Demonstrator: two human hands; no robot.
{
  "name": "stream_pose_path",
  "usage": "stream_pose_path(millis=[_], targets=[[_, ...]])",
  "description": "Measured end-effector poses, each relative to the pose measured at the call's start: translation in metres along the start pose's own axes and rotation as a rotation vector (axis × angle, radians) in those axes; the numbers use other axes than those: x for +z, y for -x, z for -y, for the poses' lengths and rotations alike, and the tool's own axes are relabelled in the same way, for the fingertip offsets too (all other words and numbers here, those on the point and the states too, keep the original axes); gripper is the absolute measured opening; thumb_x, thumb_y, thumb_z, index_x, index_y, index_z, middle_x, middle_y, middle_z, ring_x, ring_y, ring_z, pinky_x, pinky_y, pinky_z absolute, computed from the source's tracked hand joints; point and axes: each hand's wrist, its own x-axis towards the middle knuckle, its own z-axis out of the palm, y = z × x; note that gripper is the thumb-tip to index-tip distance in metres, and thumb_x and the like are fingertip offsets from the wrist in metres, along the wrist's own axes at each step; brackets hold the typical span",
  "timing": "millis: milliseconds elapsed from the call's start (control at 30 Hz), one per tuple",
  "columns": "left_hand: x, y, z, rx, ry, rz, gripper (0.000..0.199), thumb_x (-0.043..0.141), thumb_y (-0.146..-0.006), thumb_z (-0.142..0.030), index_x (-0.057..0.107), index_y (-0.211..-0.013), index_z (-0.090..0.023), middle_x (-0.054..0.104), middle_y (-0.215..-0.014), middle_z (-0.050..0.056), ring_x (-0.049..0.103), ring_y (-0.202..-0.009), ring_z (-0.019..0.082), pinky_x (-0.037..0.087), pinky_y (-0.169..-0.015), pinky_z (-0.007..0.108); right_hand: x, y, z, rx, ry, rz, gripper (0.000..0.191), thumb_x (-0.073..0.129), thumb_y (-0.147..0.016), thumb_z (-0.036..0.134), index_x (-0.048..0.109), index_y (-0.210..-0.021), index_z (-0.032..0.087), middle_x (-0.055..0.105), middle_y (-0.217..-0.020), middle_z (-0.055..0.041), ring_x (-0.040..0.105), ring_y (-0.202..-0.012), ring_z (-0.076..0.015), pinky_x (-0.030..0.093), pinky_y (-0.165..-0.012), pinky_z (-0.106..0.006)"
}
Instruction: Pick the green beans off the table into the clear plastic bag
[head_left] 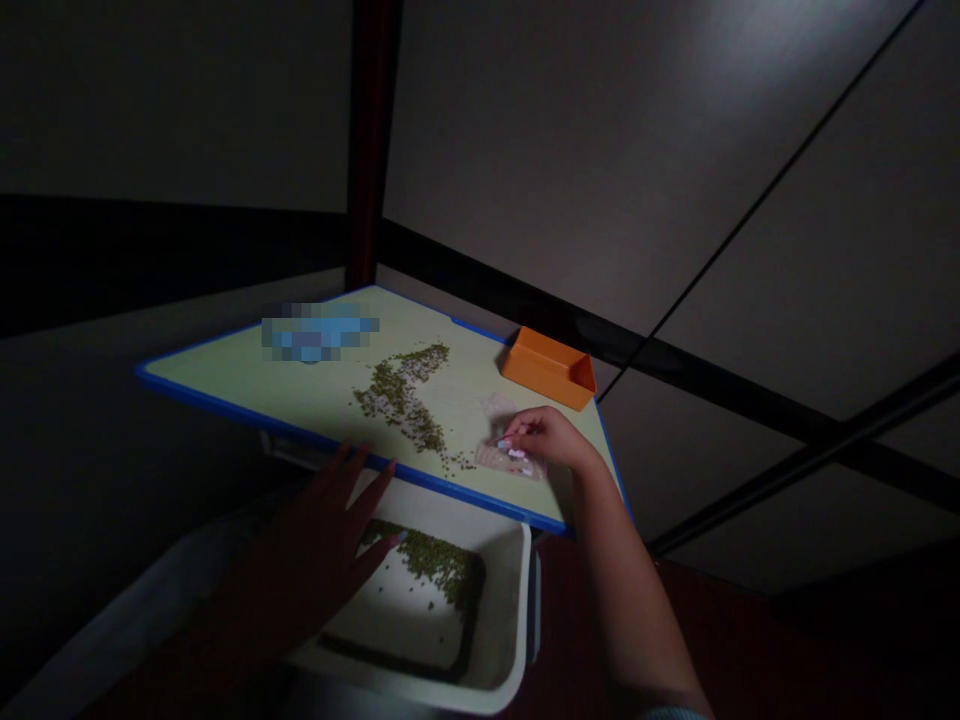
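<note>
- My right fingers [506, 435] pinch a clear plastic packet [510, 462] (how firmly, I can't tell).
- My left fingers [341, 475] spread open, holding nothing, across the rim of the blue-edged board [225, 375].
- Green mung beans [397, 400] lie scattered on that board; more sit in a white tub [517, 600] below it.

Nothing could be read. On the board [225, 375], a blurred blue patch [320, 332] covered whatever stood there, and no letters showed through it. The clear plastic packet [517, 462] carried pale pink marks, but they were too small and too blurred to tell whether they were print at all.
</note>
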Motion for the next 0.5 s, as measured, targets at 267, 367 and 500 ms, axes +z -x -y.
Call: stream_pose_path(millis=[267,367,500], targets=[[0.003,0.0018,0.0011,-0.031,0.029,-0.009,0.063,0.05,-0.086,-0.051,0.048,-0.14,-0.019,0.05,-0.146,0.018,0.044,-0.136,0.038,0.049,-0.1,0.052,0.0026,-0.0011,-0.002,-0.036,-0.012,0.043,0.02,0.077,-0.07,0.032,0.068,-0.071,0.014,0.064,-0.057,0.0014,0.053,-0.05,-0.0085,0.036,-0.05,-0.02],[0.0021,0.002,0.0009,-0.025,0.022,-0.005,0.062,0.05,-0.087,-0.049,0.048,-0.14,-0.018,0.048,-0.147,0.018,0.042,-0.138,0.037,0.048,-0.1,0.051,0.0023,-0.0006,-0.0027,-0.047,-0.026,0.071,0.02,0.076,-0.071,0.032,0.068,-0.072,0.014,0.065,-0.058,0.0007,0.054,-0.052,-0.009,0.037,-0.051,-0.02],[0.0012,0.0009,0.0006,-0.015,-0.004,-0.01,0.059,0.05,-0.087,-0.045,0.05,-0.139,-0.016,0.049,-0.146,0.019,0.042,-0.137,0.037,0.047,-0.101,0.049,0.002,-0.0009,-0.0051,-0.052,-0.017,0.046,0.022,0.076,-0.071,0.034,0.068,-0.071,0.013,0.064,-0.056,0.0008,0.053,-0.05,-0.0089,0.035,-0.05,-0.02]])
